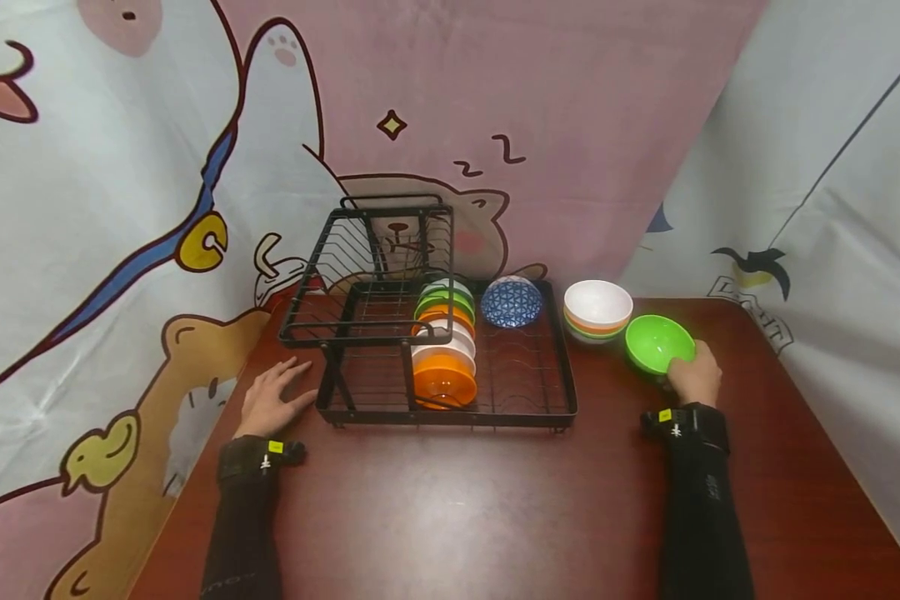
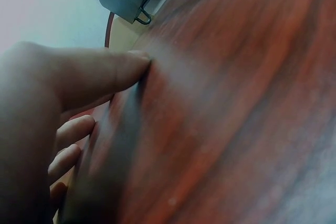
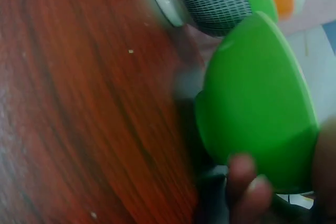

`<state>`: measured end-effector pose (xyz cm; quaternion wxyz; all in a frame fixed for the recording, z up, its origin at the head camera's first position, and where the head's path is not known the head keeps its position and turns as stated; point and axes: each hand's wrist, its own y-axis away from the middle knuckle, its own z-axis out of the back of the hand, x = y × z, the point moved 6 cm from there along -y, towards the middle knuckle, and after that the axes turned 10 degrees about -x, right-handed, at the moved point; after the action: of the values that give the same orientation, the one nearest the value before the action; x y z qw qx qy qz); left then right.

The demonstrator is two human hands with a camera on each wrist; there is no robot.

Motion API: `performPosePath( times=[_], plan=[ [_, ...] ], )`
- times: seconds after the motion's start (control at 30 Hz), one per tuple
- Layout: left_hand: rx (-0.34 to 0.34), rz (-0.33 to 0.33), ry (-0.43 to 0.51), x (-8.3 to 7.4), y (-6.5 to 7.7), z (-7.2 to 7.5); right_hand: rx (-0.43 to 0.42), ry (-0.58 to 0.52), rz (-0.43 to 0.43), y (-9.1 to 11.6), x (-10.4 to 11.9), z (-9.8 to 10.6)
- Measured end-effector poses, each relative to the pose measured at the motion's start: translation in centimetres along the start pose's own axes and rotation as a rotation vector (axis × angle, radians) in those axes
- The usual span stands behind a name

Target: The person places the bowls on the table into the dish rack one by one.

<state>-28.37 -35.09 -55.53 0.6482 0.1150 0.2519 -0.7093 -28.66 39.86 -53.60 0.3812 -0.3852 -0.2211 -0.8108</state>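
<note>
My right hand (image 1: 696, 379) grips a bright green bowl (image 1: 656, 342) by its near right side, thumb at the rim and fingers against the outside. In the right wrist view the green bowl (image 3: 257, 103) shows its outer wall and foot; whether it clears the table I cannot tell. Just left of it stands a stack of bowls (image 1: 597, 304), white on top, with orange and green rims below and a patterned bowl (image 3: 212, 1) at the bottom. My left hand (image 1: 270, 400) rests on the table beside the dish rack, holding nothing, fingers spread.
A black two-level dish rack (image 1: 450, 419) stands mid-table. Its lower level holds a row of white, green and orange bowls (image 1: 445, 383) on edge, plus a blue patterned bowl (image 1: 512, 302) at the back. Printed curtains (image 1: 570, 125) hang behind the brown table (image 1: 457, 517).
</note>
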Motion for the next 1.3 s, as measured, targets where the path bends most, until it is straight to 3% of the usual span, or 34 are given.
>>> performPosePath(
  times=[0.4,0.53,0.73,0.9,1.07,1.3],
  plan=[
    [-0.012,0.017,-0.012,0.1,0.0,0.0,0.024,-0.186,-0.050,0.4,0.8,-0.7],
    [-0.014,0.016,-0.012,0.2,0.0,-0.1,-0.040,-0.165,0.000,0.2,1.9,-0.1],
    [-0.007,0.013,-0.008,0.3,-0.1,-0.2,-0.254,-0.112,0.171,1.0,7.9,2.9],
    [-0.011,0.022,-0.003,0.1,0.0,0.2,-0.389,-0.143,0.431,3.0,15.2,3.0],
    [-0.009,0.019,-0.003,0.6,-0.1,-0.2,-0.406,-0.097,0.727,4.7,20.5,0.3],
    [-0.021,0.021,0.006,0.5,0.0,-0.4,-0.350,0.007,0.879,6.3,24.1,-2.9]
  ],
)
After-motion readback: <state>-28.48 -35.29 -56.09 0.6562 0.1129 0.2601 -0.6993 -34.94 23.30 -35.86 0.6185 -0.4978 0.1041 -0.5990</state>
